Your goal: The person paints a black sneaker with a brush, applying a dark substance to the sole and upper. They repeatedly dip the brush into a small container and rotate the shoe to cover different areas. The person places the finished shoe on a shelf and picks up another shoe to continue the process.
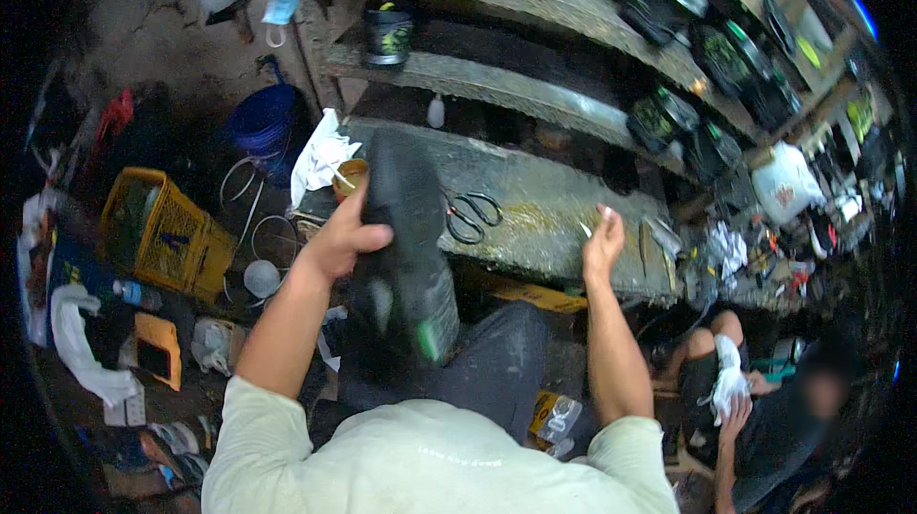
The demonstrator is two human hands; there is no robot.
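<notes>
The left hand [336, 239] is gripping a black shoe [406, 256] by its upper part, holding it upright over the lap – dark all over with a small green patch low on the side. The right hand [603, 242] is hovering over the grey workbench [535, 218], pinching something small and thin – can't tell what. Black-handled scissors [471, 214] are lying on the bench between the hands. A small orange cup [348, 177] is sitting just behind the shoe, contents hidden. A yellow crate [167, 232] is standing well to the left, near a stack of blue buckets [263, 122]. Another person [764, 409] is sitting lower right.
</notes>
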